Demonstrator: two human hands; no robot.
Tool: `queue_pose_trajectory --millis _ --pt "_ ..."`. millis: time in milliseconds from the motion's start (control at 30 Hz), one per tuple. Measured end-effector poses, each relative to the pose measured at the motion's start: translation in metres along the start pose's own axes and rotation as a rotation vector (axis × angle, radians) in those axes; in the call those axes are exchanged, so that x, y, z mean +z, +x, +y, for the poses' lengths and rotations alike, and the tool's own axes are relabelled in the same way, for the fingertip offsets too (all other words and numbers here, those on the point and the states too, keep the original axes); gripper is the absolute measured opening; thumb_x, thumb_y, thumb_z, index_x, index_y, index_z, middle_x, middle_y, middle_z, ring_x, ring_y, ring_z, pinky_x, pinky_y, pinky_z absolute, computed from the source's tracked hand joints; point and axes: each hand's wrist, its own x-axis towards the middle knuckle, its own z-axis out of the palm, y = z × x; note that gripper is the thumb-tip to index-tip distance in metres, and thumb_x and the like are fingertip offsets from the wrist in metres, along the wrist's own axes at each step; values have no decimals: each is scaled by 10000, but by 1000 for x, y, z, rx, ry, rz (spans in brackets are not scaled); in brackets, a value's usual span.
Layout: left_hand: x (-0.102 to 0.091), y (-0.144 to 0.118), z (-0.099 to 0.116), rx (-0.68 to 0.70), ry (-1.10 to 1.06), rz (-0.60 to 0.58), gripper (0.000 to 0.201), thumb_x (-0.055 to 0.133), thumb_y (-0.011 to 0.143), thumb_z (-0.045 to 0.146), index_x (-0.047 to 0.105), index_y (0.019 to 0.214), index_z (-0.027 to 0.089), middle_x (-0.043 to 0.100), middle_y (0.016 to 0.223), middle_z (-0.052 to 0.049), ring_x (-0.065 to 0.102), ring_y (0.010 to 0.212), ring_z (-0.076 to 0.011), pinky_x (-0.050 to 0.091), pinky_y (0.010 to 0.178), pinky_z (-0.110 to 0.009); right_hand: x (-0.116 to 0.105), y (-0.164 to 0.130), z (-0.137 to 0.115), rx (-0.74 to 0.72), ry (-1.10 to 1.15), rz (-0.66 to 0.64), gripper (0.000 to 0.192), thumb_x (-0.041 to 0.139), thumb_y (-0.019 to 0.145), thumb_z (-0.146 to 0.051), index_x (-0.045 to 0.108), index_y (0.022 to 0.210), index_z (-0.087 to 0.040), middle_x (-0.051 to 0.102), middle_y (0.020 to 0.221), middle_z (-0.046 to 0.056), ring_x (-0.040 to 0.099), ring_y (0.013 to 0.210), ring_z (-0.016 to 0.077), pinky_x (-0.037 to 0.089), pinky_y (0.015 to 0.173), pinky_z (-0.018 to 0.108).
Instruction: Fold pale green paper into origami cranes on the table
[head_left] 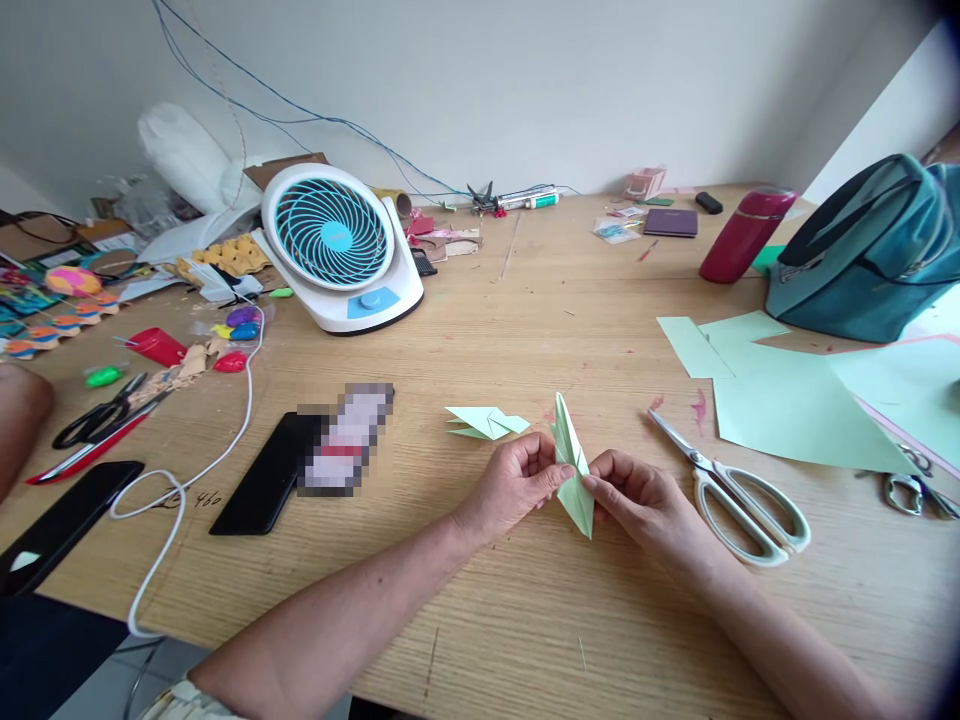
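1. Black phone and black-handled scissors at far left of the wooden counter; white cable looping nearby.
2. White-and-blue fan further back, well apart from the hands.
3. Small folded green piece lying just beyond the left hand.
4. Left fingers pinching the folded green paper at its left edge, held just above the counter, near the front.
5. Right hand pinching the same paper from the right side, fingers closed on it.
6. Likely light, thin, easily creased; best gripped at folded edges, gently.
7. White-handled scissors, green sheets, red bottle, teal bag at right.
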Motion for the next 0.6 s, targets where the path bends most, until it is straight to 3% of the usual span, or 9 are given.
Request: queue_pose_trajectory --millis 200,400,600 --pt "1 -1 -1 -10 -9 4 394 797 727 439 519 732 160 498 608 72 395 433 -31 305 388 -170 -1 -4 3 -34 -115 0 446 668 802 -631 572 733 -200 543 597 -22 439 551 128 312 502 257" --pt "3 -4 0 -15 -28 -18 407 810 700 461 537 770 167 509 621 72 447 439 -51 380 405 -186 2 -5 -2 -56 -192 0 450 675 800 -616 557 680 -199 514 582 -27 402 528 116 283 485 254" --pt "4 -5 0 32 88 22 315 723 804 423 555 751 162 470 613 60 418 508 -58 348 494 -198 0 -5 -1 -104 -121 -1 301 683 849 -499 623 842 -204 609 733 8 533 650 154 413 564 266"
